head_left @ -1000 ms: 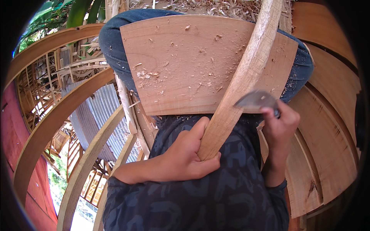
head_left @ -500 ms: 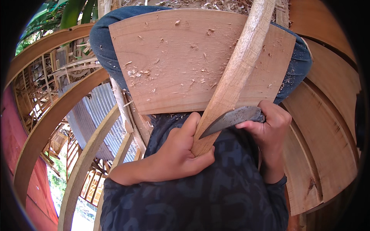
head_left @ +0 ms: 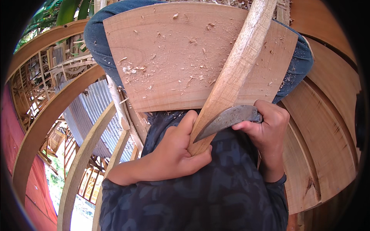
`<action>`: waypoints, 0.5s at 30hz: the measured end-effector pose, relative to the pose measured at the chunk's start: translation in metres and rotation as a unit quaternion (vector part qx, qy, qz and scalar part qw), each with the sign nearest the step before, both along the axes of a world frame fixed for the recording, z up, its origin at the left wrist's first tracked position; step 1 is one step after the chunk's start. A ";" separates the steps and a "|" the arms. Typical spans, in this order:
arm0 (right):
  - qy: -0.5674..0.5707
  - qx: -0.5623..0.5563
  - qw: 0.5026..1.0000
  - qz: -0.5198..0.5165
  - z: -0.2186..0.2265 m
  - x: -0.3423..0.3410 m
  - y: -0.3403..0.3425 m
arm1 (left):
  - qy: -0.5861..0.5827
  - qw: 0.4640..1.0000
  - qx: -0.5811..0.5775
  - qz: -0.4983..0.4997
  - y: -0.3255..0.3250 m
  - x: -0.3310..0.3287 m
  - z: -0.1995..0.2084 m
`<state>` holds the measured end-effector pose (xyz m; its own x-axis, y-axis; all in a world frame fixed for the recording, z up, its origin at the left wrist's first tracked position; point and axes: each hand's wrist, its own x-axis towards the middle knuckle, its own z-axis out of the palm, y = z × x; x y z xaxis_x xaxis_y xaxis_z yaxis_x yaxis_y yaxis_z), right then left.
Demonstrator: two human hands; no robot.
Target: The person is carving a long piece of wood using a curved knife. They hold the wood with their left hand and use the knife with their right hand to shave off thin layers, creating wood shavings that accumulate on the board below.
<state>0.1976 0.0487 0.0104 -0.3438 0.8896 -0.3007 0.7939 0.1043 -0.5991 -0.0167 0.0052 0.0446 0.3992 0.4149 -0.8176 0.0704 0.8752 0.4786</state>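
Note:
My left hand (head_left: 179, 148) is wrapped round the near end of a long wooden piece (head_left: 235, 73), which slants away to the upper right. In my closed right hand (head_left: 269, 125) is a curved knife (head_left: 233, 117) with a dark, spotted blade. The blade lies across the wood just ahead of my left fingers, its tip beside my left thumb. Most of the knife's handle is hidden in my fist. Beneath the wooden piece, a broad flat board (head_left: 169, 57) rests over my legs, dotted with shavings (head_left: 133, 70).
Curved wooden ribs (head_left: 50, 104) rise on my left, with corrugated metal sheeting (head_left: 102, 111) beyond them. Wide wooden planks (head_left: 316, 127) curve along my right side. Wood chips lie past the board's far edge.
The knife's blade has turned slightly, showing more of its flat side, while its tip stays at the wood near my left thumb. The whole view has shifted a little; both grips hold.

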 end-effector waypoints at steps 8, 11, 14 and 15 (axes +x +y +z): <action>-0.071 0.053 0.982 -0.166 -0.012 0.030 0.018 | 0.013 0.978 0.207 0.009 -0.004 0.004 -0.008; -0.034 0.022 0.961 -0.274 -0.010 0.060 0.024 | -0.006 0.991 0.130 0.032 -0.005 0.001 -0.007; 0.030 -0.047 0.980 -0.189 0.012 0.034 0.008 | -0.003 0.986 0.168 0.021 -0.004 0.002 -0.012; 0.028 -0.044 0.992 -0.113 0.013 0.021 0.001 | 0.000 0.978 0.208 0.014 -0.004 0.003 -0.013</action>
